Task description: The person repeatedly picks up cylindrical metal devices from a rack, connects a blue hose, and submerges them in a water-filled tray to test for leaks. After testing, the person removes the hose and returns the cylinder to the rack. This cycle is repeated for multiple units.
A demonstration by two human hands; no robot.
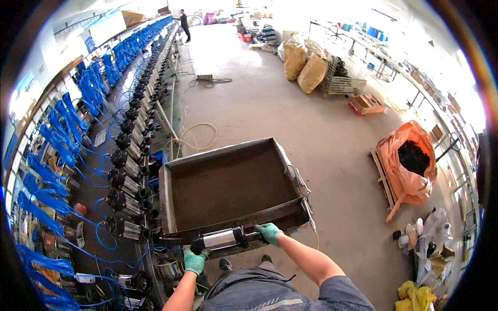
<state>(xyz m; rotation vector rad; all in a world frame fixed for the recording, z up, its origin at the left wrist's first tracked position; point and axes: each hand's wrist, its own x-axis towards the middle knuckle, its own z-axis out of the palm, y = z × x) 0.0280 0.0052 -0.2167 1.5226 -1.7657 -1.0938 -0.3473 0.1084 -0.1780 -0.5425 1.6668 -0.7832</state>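
Grey concrete floor [249, 111] runs the length of the hall. Long row of silver-and-black cylindrical pump units [126, 179] fills the left side, packed closely and receding to the far end, with bright blue bundled cables [129, 49] hung along it. A person in dark clothes [184, 25] stands at the far end of that row.

Big rectangular grey metal tank [164, 194] sits dead ahead, right side of the row. Inside is brown all over; can't tell murky liquid from stained bottom. It takes up the space straight in front of the wearer.

Right side: open orange woven bulk bag [395, 176] on a wooden pallet [383, 179], black parts [413, 158] inside. Farther back, grey wire mesh cage [347, 85] with dark contents, tan bulging sacks [314, 72] against it. Clear plastic bags [440, 228] lie nearer, lower right, and a crumpled yellow bag [415, 298] below them. Low red-and-brown carton [365, 104] sits near the cage. Pale yellow hose [216, 136] loops on the floor just behind the tank.

Work item: silver cylindrical pump with black ends [219, 238], at the tank's near edge. Long axis roughly left-right, right end slightly higher in view, narrower end pointing right. Can't tell if the edge carries any weight.

Green-gloved hands are apart, one per end: left hand [194, 259] gripping the black left end from below, right hand [269, 233] closed around the narrow right end.
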